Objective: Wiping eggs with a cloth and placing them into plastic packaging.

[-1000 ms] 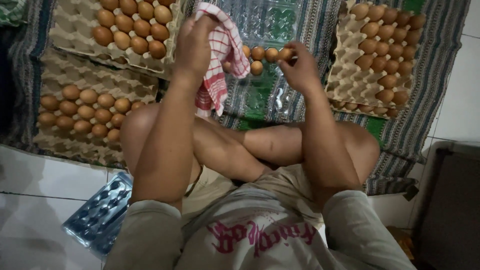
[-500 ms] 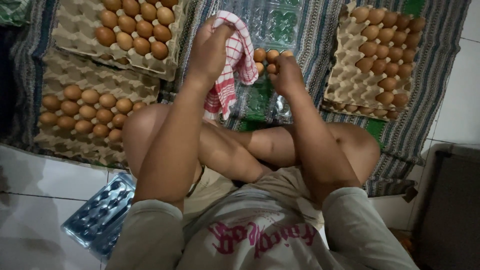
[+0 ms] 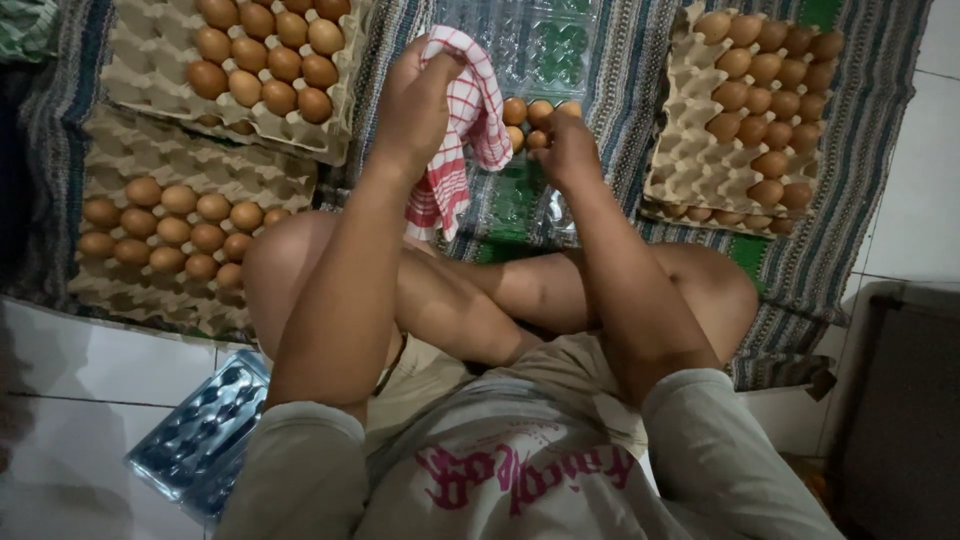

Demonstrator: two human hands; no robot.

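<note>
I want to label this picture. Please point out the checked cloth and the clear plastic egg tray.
checked cloth (image 3: 470, 110), head view, on its red-and-white fold.
clear plastic egg tray (image 3: 545, 45), head view, on its empty cells.

To my left lie two cardboard egg trays stacked askew, brown eggs filling part of each — another tray sits to my right on the striped mat. A stack of clear plastic cartons rests on the white floor tiles by my knee.
</note>
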